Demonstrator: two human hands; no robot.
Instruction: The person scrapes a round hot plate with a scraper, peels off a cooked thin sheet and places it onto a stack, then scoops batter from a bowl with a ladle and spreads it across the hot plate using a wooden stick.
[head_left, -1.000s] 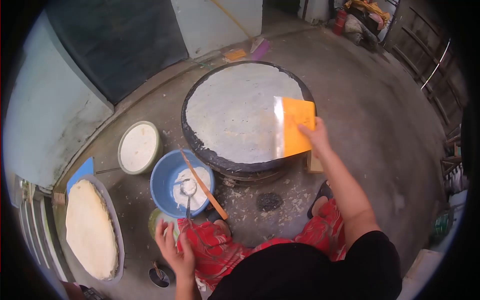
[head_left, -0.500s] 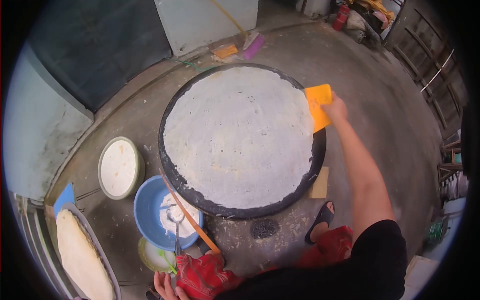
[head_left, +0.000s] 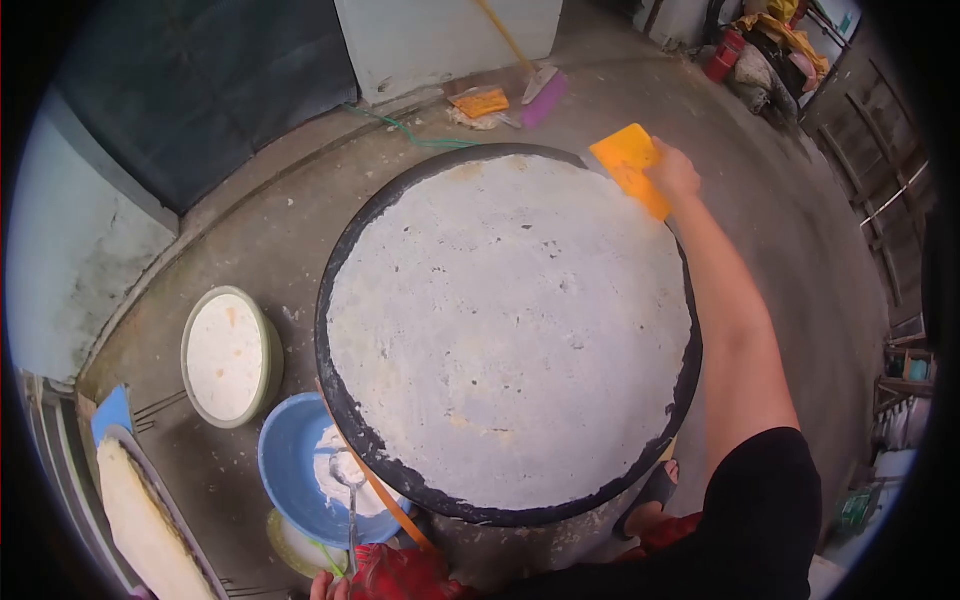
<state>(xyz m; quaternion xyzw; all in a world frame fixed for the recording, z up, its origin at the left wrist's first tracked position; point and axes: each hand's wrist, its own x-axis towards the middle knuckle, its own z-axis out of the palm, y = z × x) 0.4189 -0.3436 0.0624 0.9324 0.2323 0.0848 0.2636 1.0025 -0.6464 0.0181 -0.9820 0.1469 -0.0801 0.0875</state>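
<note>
An orange flat scraper is gripped in my right hand, its edge at the upper right rim of a round black griddle. A thin whitish layer of batter covers most of the griddle, with small dark holes in it. Only the fingertips of my left hand show at the bottom edge, by my red-clothed knee, apart and holding nothing visible. Close to them is a blue basin with white batter and a metal ladle in it.
A thin wooden stick leans across the basin. Left of it stands a pale bowl of white mixture. Flat pale sheets lie stacked at lower left. A broom and an orange dustpan-like piece lie beyond the griddle.
My right hand and the scraper have moved up and left along the griddle's rim, and the scraper has tilted. The view has shifted closer over the griddle; less of my left hand shows.
</note>
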